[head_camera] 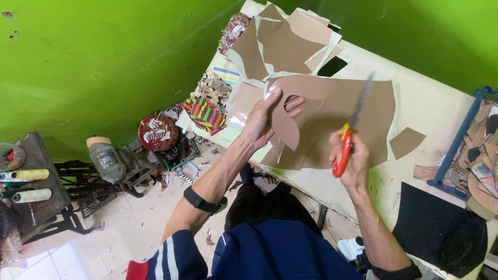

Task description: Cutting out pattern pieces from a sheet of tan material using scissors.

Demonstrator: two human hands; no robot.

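Right hand (355, 162) is closed around the red handles of the scissors (348, 136); blades look blurred and point up toward 12 o'clock, over the tan leather sheet (363, 111). Left hand (265, 120), at approx. 9 o'clock from the right one, grips the edge of this sheet w/ the thumb on top and the fingers under it, showing through a cutout. A black wristband (199, 199) sits on the left forearm, and a blue sleeve w/ white and red stripes is nearest to the camera.

Sheet lies on the pale tabletop (430, 106), partly lifted at the left hand side. At 3 o'clock from the scissors lies a small tan scrap (406, 142), apart from the sheet. A black sheet (438, 228) is at 5 o'clock, near the tabletop edge. A blue tray (456, 150) w/ mixed scraps stands at the far right.

Further away, at 12 o'clock, more tan pieces (282, 39) are piled. At 10 o'clock lie patterned fabric swatches (206, 111). On the floor at 9 o'clock stands a round red tin (157, 133), and thread spools (31, 184) are at the far left. Behind is a green wall (104, 52).
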